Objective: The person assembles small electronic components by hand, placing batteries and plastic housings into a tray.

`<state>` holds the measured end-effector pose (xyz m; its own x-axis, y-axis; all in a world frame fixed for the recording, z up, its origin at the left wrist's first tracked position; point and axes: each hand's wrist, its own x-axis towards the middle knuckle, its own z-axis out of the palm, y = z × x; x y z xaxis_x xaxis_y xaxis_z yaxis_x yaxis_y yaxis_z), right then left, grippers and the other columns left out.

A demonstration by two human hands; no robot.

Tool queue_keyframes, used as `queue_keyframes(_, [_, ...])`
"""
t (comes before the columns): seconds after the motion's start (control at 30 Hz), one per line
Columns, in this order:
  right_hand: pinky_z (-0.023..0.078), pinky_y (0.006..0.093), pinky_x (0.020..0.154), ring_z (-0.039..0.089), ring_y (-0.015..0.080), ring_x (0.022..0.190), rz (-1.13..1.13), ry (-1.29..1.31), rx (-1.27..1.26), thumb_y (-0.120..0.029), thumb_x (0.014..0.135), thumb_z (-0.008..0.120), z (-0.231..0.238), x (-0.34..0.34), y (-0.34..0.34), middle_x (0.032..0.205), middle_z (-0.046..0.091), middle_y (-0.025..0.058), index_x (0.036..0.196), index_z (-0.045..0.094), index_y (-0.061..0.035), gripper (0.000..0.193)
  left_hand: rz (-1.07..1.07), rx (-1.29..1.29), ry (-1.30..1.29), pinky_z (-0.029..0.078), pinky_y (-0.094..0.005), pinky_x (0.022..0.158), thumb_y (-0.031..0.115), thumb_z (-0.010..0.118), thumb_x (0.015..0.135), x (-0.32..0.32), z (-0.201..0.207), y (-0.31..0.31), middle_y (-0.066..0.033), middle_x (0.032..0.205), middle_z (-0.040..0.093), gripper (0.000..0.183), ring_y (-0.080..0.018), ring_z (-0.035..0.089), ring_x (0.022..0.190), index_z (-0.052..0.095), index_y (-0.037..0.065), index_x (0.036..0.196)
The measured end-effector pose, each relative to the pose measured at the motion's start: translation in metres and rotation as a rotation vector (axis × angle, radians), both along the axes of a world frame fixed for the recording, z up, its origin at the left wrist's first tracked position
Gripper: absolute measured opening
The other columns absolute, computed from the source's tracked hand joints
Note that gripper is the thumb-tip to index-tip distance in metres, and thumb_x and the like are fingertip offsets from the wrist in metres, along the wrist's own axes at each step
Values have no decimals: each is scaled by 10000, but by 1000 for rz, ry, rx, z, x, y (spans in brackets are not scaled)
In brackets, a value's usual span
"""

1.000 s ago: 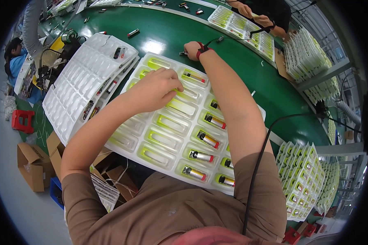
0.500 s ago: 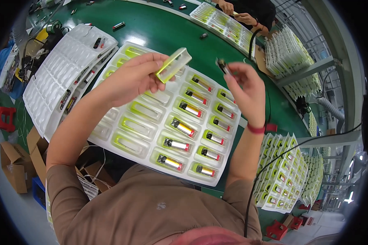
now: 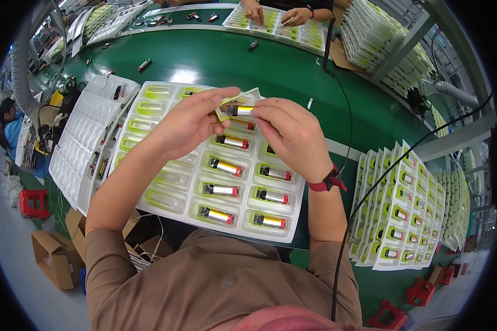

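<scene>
My left hand (image 3: 190, 121) pinches a clear plastic shell with a yellow-green edge (image 3: 250, 96), tilted above the tray. With thumb and fingertips, my right hand (image 3: 292, 129) grips a silver battery cell (image 3: 243, 111) that has dark circuitry on its left end. The cell lies at the shell's open side; how far inside it is, I cannot tell. Below both hands is a white moulded tray (image 3: 242, 218). Its two right columns hold shells containing batteries with red ends, while several shells at the left look unfilled. My forearms and hands hide part of the tray.
Stacked white trays (image 3: 83, 138) with a few batteries stand at the left. More filled trays (image 3: 397, 215) lean at the right behind a black cable (image 3: 352, 220). Across the green table (image 3: 199, 49), another person's hands (image 3: 295, 17) work over a tray. A loose battery (image 3: 144, 65) lies beyond mine.
My right hand has moved left with the battery and brought it to the shell. My left hand still holds the shell. The view has shifted, showing more of the far table.
</scene>
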<state>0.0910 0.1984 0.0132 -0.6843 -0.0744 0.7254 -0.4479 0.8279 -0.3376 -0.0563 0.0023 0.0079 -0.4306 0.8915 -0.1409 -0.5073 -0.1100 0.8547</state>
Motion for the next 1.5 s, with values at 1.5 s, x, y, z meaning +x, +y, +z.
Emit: queue_keyframes(1.5, [537, 346, 714, 656, 257, 790, 34, -61, -365, 32, 856, 639, -14, -5, -21, 935, 616, 141, 1061, 635, 21, 205, 155, -152, 1024, 548, -282, 841, -101, 527, 928, 14, 0, -15, -125, 1110, 675, 437, -154, 653, 958, 638, 14, 1335])
